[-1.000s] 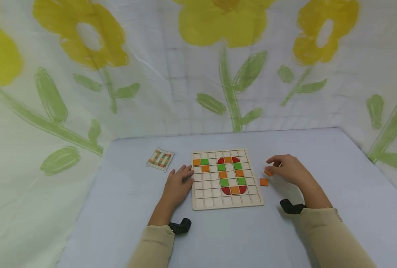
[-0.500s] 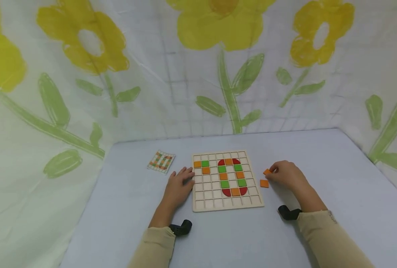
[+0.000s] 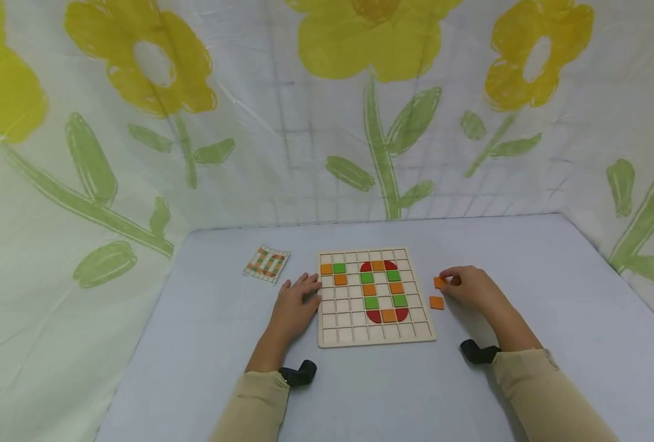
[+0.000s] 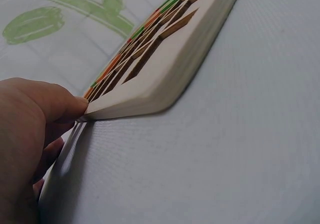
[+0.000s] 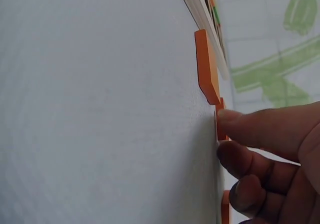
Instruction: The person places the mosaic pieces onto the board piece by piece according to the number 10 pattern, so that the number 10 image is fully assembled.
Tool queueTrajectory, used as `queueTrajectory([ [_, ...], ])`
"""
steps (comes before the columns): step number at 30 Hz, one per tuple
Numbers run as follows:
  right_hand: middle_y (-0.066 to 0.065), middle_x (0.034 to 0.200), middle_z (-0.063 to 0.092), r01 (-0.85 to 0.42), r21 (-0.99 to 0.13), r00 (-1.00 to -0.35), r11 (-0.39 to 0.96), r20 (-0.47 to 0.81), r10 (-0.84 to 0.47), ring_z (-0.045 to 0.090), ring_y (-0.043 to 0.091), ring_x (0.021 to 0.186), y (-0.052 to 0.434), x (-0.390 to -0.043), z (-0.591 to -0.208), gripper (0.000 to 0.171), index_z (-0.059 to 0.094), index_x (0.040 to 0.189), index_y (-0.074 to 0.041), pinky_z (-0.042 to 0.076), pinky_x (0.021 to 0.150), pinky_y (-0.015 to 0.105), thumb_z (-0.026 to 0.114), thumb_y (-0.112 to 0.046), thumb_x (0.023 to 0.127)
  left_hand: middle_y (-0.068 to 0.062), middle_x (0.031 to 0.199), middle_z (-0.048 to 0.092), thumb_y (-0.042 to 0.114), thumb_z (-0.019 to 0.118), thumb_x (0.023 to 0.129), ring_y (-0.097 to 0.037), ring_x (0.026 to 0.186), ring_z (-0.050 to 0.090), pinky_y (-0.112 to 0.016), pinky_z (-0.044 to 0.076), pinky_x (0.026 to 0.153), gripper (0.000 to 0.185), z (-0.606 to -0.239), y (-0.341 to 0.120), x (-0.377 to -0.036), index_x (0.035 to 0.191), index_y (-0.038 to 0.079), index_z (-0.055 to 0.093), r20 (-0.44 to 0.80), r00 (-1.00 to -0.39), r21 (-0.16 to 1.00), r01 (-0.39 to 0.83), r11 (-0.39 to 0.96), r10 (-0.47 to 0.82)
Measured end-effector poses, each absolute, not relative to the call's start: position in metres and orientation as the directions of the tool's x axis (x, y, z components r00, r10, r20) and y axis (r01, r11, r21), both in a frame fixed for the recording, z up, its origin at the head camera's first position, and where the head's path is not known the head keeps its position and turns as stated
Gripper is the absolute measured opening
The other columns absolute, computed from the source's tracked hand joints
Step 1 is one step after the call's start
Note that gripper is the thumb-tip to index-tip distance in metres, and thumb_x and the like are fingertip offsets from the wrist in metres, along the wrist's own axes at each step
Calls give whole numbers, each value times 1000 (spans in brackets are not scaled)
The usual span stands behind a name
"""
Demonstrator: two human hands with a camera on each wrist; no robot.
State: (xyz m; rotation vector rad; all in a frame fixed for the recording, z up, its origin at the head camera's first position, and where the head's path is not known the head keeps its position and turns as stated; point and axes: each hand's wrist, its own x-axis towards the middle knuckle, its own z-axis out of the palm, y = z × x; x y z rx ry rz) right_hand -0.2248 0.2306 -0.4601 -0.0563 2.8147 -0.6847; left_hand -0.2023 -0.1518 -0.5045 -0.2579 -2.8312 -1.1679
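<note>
A pale wooden grid board [image 3: 345,320] lies on the table. Red, green and orange pieces form a ring on it, and two orange tiles and a green one sit at its upper left. My left hand [image 3: 294,309] rests at the board's left edge, fingers loosely spread; in the left wrist view its thumb [image 4: 65,101] touches the rim. Right of the board, my right hand [image 3: 473,288] pinches a small orange square tile [image 3: 438,282]. Another orange tile [image 3: 437,302] lies just nearer. In the right wrist view one more orange piece [image 5: 226,208] shows partly behind the fingers.
A small pattern card [image 3: 267,264] with a coloured grid lies left of the board, beyond my left hand. Behind the table [image 3: 360,393] hangs a white curtain [image 3: 250,184] printed with yellow flowers. Each wrist wears a black camera.
My right hand has drawn slightly lower and its fingers have closed on the far orange tile, which has turned and shifted slightly left. My left hand stays at the board's edge.
</note>
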Motion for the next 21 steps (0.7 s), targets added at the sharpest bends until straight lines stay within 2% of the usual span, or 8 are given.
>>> queueTrajectory([
  [6, 18, 101, 65, 9, -467, -969, 884, -224, -109, 56, 27, 84, 235, -221, -455, 48, 60, 129, 1, 50, 70, 37, 70, -25, 89, -1, 143, 56, 20, 66, 94, -23, 142, 42, -52, 17, 122, 32, -503, -153, -201, 124, 10, 68, 127, -983, 698, 181, 693, 129],
  [10, 20, 104, 62, 25, -443, -979, 896, -193, -68, 56, 29, 85, 249, -222, -449, 50, 57, 131, 2, 50, 69, 39, 68, -26, 91, -1, 142, 57, 19, 67, 93, -23, 141, 43, -52, 17, 122, 31, -503, -154, -201, 123, 10, 69, 139, -982, 697, 187, 692, 125],
  [16, 33, 121, 54, 87, -384, -973, 919, -232, -4, 55, 42, 102, 278, -222, -446, 64, 51, 134, 7, 50, 83, 55, 65, -38, 90, 0, 142, 57, 19, 67, 93, -22, 141, 43, -50, 16, 123, 31, -503, -156, -203, 123, 11, 69, 145, -983, 695, 185, 694, 117],
  [18, 33, 120, 54, 99, -388, -967, 916, -256, -4, 55, 42, 102, 284, -221, -446, 67, 51, 132, 6, 50, 82, 54, 65, -44, 89, -1, 142, 56, 20, 66, 93, -22, 141, 43, -50, 16, 123, 31, -503, -156, -203, 123, 11, 69, 142, -983, 697, 185, 692, 120],
  [21, 29, 113, 57, 103, -402, -959, 910, -282, -16, 56, 37, 94, 291, -218, -445, 70, 54, 125, 4, 50, 74, 45, 69, -51, 85, -1, 143, 56, 20, 66, 93, -22, 141, 42, -51, 15, 123, 31, -502, -156, -204, 123, 11, 69, 142, -982, 700, 189, 689, 125],
])
